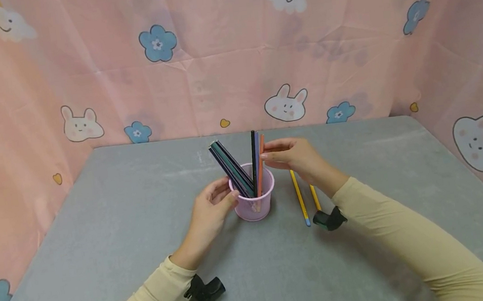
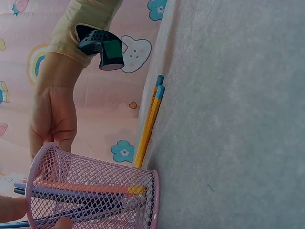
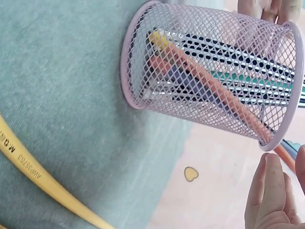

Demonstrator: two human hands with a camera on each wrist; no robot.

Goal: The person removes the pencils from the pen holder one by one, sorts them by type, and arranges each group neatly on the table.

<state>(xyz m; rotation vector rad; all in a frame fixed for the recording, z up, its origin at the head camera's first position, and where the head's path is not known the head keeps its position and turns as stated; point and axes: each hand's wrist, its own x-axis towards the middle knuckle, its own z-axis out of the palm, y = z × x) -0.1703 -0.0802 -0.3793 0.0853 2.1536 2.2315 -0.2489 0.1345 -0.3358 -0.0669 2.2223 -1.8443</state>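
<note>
A pink mesh pencil cup [image 1: 253, 209] stands upright on the table, with several dark and green pencils [image 1: 232, 169] leaning left in it. My left hand [image 1: 208, 214] holds the cup's left side near the rim, thumb in front. At the cup's right side, my right hand [image 1: 293, 157] has its thumb and fingertips at the upper part of an orange pencil [image 1: 259, 173], seemingly pinching it. The orange pencil's lower end is inside the cup, seen through the mesh in the right wrist view. Beside it stand a black pencil [image 1: 253, 149] and a purple one.
Two yellow pencils with blue ends lie on the grey table [image 1: 143, 231] right of the cup; one yellow pencil [image 1: 299, 198] shows almost whole, the other [image 1: 315, 197] is partly under the right wrist. A pink patterned cloth [image 1: 223, 73] hangs behind and at both sides.
</note>
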